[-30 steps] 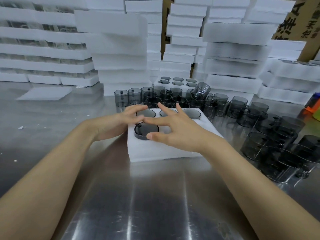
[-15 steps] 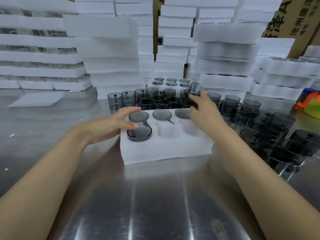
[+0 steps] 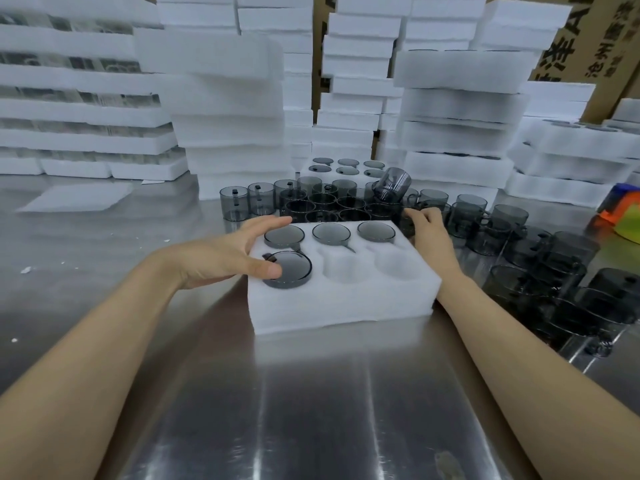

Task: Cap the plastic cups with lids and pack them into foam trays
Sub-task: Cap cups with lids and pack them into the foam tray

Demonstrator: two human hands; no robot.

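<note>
A white foam tray [image 3: 346, 306] with six sockets lies in front of me. Its back row holds three lidded grey cups [image 3: 331, 233]. A fourth lidded cup [image 3: 292, 268] sits high in the front-left socket, and the other two front sockets are empty. My left hand [image 3: 221, 252] lies against the tray's left side, fingers straight, thumb on that cup's lid. My right hand [image 3: 429, 230] is past the tray's far right corner, down among the loose grey cups [image 3: 346, 202]. Its fingertips touch a dark cup [image 3: 406, 225]; the grip is hidden.
One cup [image 3: 393, 185] lies tilted on top of the cluster. More grey cups [image 3: 540, 268] crowd the steel table [image 3: 311, 410] to the right. Stacks of foam trays [image 3: 228, 109] wall the back, with a packed tray [image 3: 346, 166] behind the cups. Coloured objects [image 3: 620, 209] sit far right.
My right hand left the tray top, went up toward the tilted cup, then dropped lower beside the tray's far corner. My left hand stayed at the tray's left with its thumb on the lid.
</note>
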